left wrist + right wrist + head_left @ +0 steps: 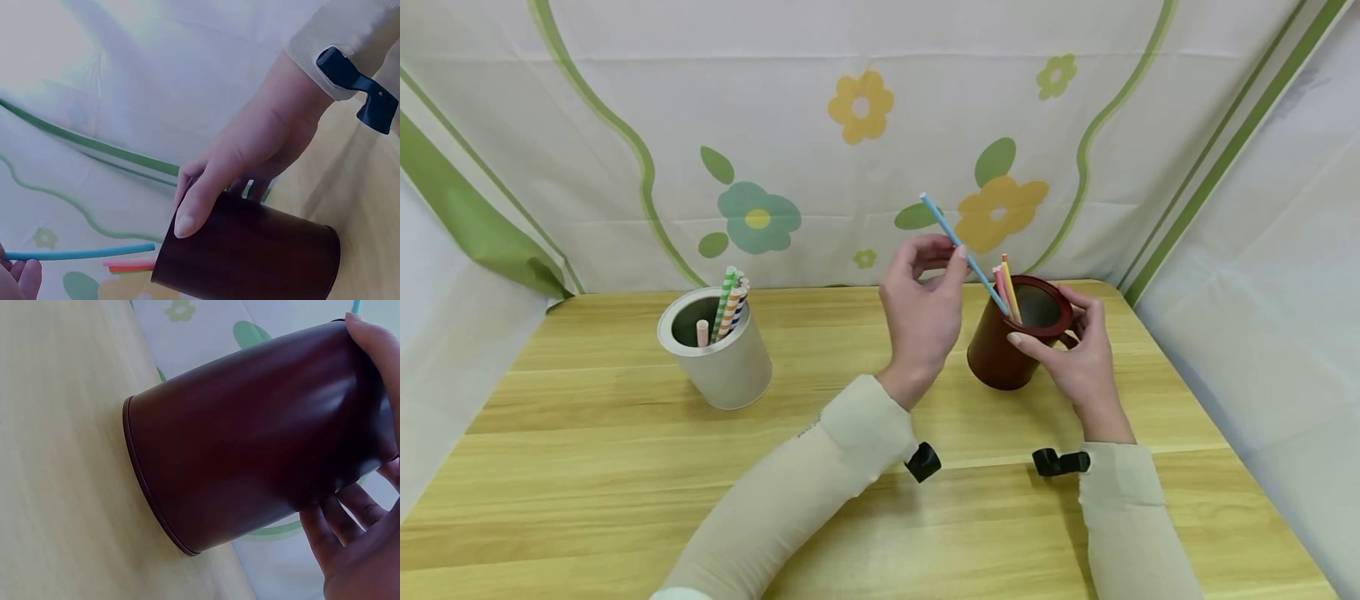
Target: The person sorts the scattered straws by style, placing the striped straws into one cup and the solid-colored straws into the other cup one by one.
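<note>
My left hand (925, 308) pinches a thin light blue straw (942, 221) between thumb and fingers. It slants down to the right, and in the left wrist view its lower end (147, 248) stops just short of the mug's rim. The dark red mug (997, 358) stands upright on the table, with several pink and yellow straws (1010, 292) leaning inside. My right hand (1086, 358) grips that mug from the right near its rim, thumb on the near side. In the right wrist view the mug's wall (250, 437) hides part of the fingers.
A white cup (730, 375) stands on the left of the wooden table (625, 483), holding several striped straws (730, 308) and a pale pink one (702, 332). Behind the table hangs a flowered cloth (820, 50), with more cloth at both sides.
</note>
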`<state>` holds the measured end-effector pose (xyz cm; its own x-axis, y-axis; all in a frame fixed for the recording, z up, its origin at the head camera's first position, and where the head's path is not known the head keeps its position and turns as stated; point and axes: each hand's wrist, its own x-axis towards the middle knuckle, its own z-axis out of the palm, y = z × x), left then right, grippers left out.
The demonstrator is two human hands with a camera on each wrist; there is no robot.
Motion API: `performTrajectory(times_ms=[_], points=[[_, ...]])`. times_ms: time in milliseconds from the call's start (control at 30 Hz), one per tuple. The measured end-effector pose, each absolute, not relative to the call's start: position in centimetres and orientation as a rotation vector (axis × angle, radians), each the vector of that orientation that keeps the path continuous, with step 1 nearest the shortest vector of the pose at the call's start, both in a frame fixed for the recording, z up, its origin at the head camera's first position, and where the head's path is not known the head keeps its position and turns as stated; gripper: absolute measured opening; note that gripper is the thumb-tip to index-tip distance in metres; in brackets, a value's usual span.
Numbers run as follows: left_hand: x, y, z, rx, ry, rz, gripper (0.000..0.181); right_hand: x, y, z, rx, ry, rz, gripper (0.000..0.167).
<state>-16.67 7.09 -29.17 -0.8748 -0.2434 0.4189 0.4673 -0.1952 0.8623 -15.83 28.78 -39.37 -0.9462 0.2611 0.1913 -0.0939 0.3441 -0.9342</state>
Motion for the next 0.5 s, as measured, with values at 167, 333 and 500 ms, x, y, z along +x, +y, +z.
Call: performTrajectory(times_ms=[167,333,500], points=[[-16.6,8.0,-29.4,-0.321,-1.676,-2.114,0.013,-15.8,28.9,-39.4,-0.157,-2.308,1.632,0.092],[-16.9,8.8,-29.8,-0.324,-1.731,-2.127,0.013,-15.8,28.8,-39.3,-0.155,-2.304,1.639,0.090],[-16.9,9.5,-30.2,-0.336,-1.789,-2.112,0.012,-15.8,28.8,-39.3,-0.152,-2.303,1.649,0.090]])
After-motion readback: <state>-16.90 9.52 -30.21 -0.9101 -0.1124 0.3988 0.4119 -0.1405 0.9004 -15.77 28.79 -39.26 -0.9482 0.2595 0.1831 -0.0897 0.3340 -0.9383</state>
